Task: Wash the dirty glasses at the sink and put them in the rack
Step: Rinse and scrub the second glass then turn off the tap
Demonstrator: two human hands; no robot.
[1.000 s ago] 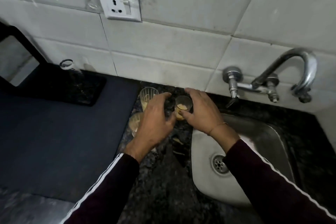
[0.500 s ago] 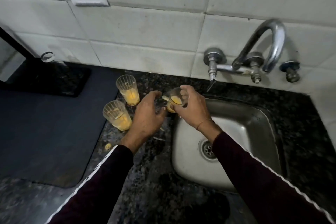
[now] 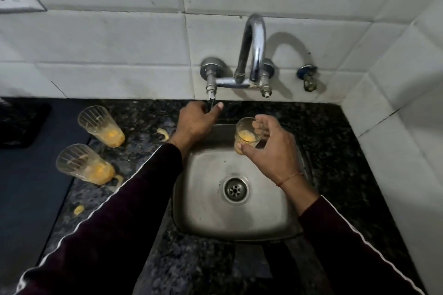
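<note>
From the head view, the left hand point(image 3: 194, 120) is curling its fingers round the dark tap handle point(image 3: 211, 103). The right hand point(image 3: 271, 148) is gripping a small clear glass with orange residue point(image 3: 247, 135) over the steel sink point(image 3: 275, 218). Two taller ribbed dirty glasses point(image 3: 100, 126) are standing on the dark speckled counter point(image 3: 335, 141) left of the basin.

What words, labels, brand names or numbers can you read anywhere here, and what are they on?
None can be read.
Held glass: faint marks near the rim, too blurred to read.
Tap, sink, wall tiles and two glasses on the counter: no text visible.
</note>
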